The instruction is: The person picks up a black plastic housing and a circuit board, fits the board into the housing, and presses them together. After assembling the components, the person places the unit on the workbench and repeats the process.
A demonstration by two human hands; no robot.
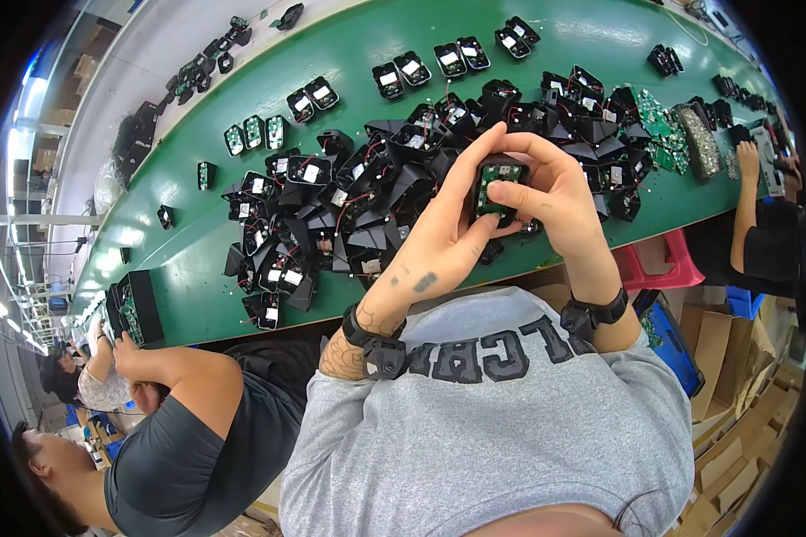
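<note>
Between both hands I hold a small black plastic housing with a green circuit board [490, 190] in its open face. My left hand [461, 210] wraps the near left side, its thumb at the lower edge of the board. My right hand [551, 192] closes round the other side, with its thumb pressed on the board. Just beyond and left of my hands spreads a heap of black plastic housings [390, 183], many with white-labelled parts and thin red wires. The underside of the held housing is hidden by my fingers.
Pairs of filled housings [401, 75] stand in a row along the far side of the green table [349, 54]. Loose green circuit boards [658, 134] lie right, beside a tray of small metal parts [697, 143]. Co-workers sit left [188, 438] and right [761, 233]; a pink stool [663, 264] stands near the edge.
</note>
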